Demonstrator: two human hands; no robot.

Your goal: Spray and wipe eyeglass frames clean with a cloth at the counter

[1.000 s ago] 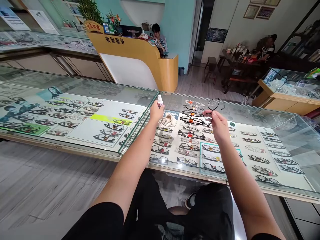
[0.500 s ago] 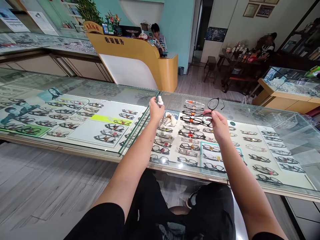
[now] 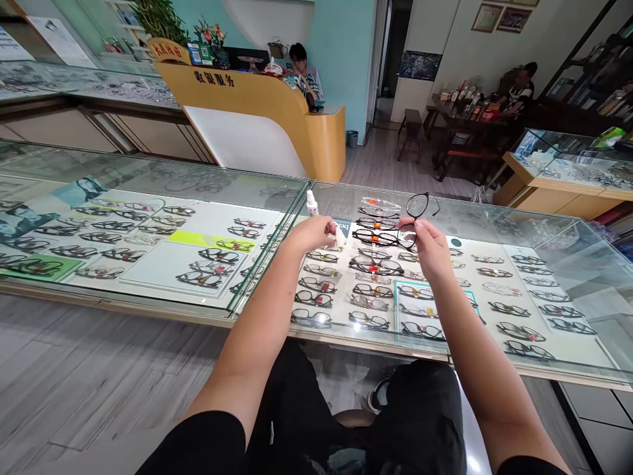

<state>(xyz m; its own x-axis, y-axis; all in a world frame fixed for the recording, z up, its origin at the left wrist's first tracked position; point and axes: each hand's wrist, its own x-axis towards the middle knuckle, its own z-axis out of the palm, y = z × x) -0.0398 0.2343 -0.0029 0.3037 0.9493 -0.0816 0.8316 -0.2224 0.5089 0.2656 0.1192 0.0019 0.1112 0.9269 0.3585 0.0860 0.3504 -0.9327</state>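
Observation:
My right hand (image 3: 431,245) pinches a pair of dark-rimmed eyeglasses (image 3: 418,205) above the glass counter, lenses one over the other and a temple arm sticking out to the right. My left hand (image 3: 312,234) is over the counter near its middle seam, its fingers curled onto a crumpled pale cloth (image 3: 340,239) that is mostly covered by the hand. Just beyond my left hand, a small white spray bottle (image 3: 311,203) stands upright on the glass, untouched.
Rows of eyeglass frames (image 3: 376,265) lie inside the glass display counter (image 3: 277,315). Across the aisle are a yellow cashier desk (image 3: 329,145) with a person seated behind it, and another showcase (image 3: 568,188) at right. A second person sits at a dark table (image 3: 452,112).
My left hand has let go of the spray bottle, leaving it standing, and moved nearer and right to the cloth. My right hand still holds the eyeglasses, and the view has shifted slightly.

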